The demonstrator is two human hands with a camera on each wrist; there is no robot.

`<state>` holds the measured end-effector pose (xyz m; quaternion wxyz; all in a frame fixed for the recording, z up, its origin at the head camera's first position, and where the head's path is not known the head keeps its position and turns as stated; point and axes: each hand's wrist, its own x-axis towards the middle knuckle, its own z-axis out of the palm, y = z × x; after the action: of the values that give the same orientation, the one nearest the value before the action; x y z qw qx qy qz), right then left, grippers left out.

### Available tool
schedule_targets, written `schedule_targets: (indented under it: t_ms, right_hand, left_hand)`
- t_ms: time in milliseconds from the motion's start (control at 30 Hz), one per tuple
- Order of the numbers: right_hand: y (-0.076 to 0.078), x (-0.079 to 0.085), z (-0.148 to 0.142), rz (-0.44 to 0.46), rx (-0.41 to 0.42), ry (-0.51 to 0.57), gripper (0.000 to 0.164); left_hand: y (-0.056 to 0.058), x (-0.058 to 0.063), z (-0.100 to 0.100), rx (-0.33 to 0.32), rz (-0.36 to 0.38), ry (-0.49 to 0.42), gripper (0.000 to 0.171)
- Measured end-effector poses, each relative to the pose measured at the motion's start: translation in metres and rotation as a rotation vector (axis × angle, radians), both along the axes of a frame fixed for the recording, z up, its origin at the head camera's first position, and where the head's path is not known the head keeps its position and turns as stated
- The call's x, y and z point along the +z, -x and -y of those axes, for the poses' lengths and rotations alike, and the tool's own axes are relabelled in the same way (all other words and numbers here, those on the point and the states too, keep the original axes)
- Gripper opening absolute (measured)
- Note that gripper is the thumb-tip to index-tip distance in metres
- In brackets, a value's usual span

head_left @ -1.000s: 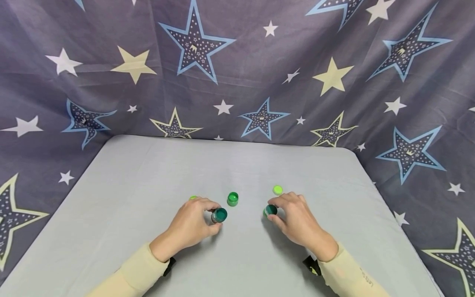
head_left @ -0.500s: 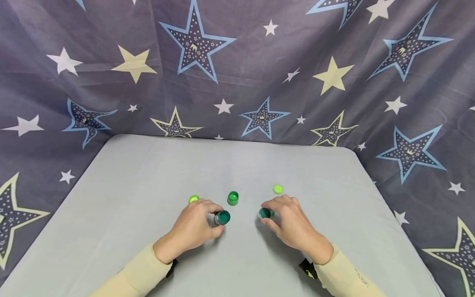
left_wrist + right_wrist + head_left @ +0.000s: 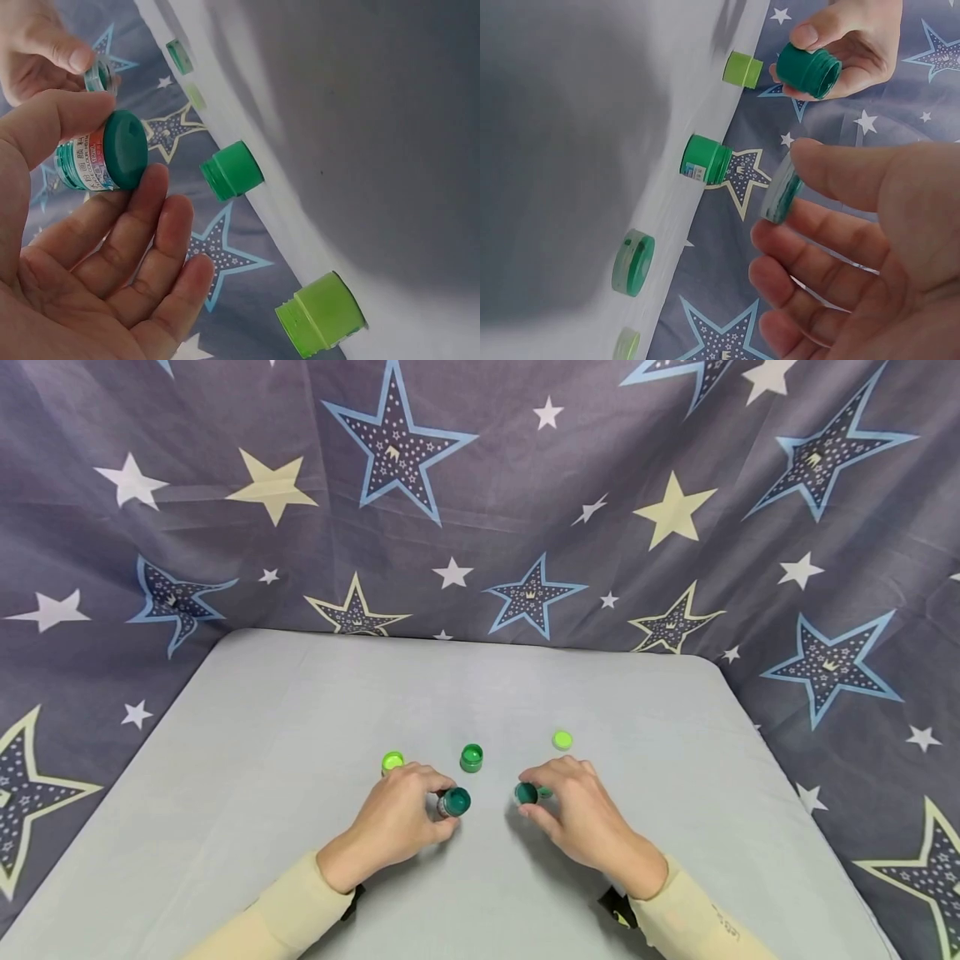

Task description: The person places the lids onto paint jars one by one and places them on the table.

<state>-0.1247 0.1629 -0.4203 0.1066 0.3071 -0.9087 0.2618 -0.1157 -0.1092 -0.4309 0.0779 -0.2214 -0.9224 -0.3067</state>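
My left hand grips a small teal paint jar between thumb and fingers, above the table. The jar's mouth is uncovered and paint shows inside. Opposite it, my right hand pinches a clear round lid by its rim, its inside stained teal. A gap separates lid and jar. Between and beyond the hands stands an uncovered green paint jar. Just past my left fingers is an uncovered lime-green jar, partly hidden in the head view.
A green-stained lid lies on the table beside my right hand, mostly hidden in the head view. Farther back lies a lime lid. The pale tabletop ends at a star-patterned curtain.
My hands have come closer together: the left moved slightly right with the teal jar, the right moved left with the lid. More of the lime jar and the green-stained lid now shows.
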Motion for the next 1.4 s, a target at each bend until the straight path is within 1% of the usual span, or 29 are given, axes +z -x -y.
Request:
schedule_targets:
  t_ms: [300, 667, 967, 1133, 1400]
  right_hand:
    - [-0.005, 0.001, 0.006, 0.001, 0.021, 0.016, 0.031]
    - [-0.011, -0.003, 0.014, -0.013, 0.051, 0.039, 0.032]
    - [-0.013, -0.006, 0.020, -0.033, 0.080, 0.060, 0.034]
    - [-0.015, -0.008, 0.023, -0.032, 0.093, 0.065, 0.034]
    - [-0.017, -0.010, 0.029, -0.027, 0.105, 0.082, 0.034]
  left_hand:
    - [-0.001, -0.002, -0.004, -0.017, -0.006, 0.022, 0.032]
    - [-0.003, -0.003, -0.008, -0.034, -0.052, 0.071, 0.031]
    - [-0.004, -0.007, -0.012, -0.062, -0.060, 0.080, 0.027]
    - [-0.004, -0.009, -0.015, -0.073, -0.053, 0.080, 0.027]
    - [-0.006, -0.009, -0.017, -0.084, -0.075, 0.070, 0.023]
